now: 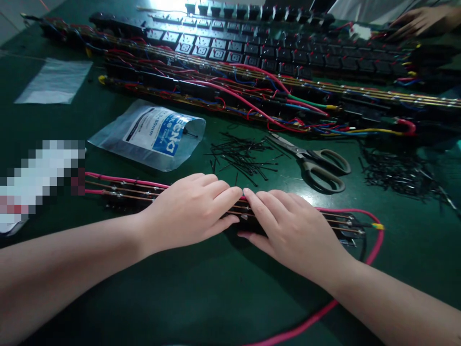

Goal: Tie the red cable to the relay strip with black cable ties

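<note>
Across the green table in front of me lies a power strip (240,209), its wired underside up, with thin copper bars running lengthwise. My left hand (196,204) is closed over its middle, fingers on the far edge and thumb on the near one. Just to the right, my right hand (293,226) grips the strip the same way, the two index fingertips almost touching. A red cable (345,210) runs along the far edge, loops round at the right end past a yellow band, and trails toward me. The palms hide much of the strip.
Loose black cable ties (248,156), scissors (306,161) and an opened plastic bag (154,134) lie just beyond. More ties (399,170) are heaped at right. Wired strips (216,93) and socket rows (266,50) fill the back. Another person's hand (425,21) is at top right.
</note>
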Demonstrator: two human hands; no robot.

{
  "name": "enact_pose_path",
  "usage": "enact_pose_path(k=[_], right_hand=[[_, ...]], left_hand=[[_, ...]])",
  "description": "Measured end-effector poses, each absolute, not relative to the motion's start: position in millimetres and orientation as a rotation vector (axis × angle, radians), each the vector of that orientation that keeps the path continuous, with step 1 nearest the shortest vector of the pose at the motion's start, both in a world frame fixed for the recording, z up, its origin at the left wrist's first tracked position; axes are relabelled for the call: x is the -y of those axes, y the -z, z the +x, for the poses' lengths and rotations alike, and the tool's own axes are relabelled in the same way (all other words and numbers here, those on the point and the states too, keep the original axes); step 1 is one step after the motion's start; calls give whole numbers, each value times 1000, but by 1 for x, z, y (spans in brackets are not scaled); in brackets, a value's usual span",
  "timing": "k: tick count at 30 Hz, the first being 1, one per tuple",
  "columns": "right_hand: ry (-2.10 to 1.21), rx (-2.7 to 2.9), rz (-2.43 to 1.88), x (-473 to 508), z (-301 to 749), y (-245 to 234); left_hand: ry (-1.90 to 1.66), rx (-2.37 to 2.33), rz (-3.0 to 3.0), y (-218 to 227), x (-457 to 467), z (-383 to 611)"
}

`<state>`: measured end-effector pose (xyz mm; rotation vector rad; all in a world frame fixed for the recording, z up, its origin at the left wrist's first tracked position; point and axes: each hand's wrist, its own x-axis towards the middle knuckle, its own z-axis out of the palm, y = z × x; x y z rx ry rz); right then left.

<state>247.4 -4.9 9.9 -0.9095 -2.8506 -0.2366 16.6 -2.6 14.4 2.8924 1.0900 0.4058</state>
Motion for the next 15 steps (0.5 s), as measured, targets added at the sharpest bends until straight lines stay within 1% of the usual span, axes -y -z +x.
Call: enact_pose_path(k=[8, 15], right_hand=[[129, 2765, -779, 2, 254, -6], [129, 2772, -764, 2, 256, -7]], left_hand=[[-377, -1108, 2876, -16, 2, 17], [-456, -1069, 2840, -16, 2, 15]])
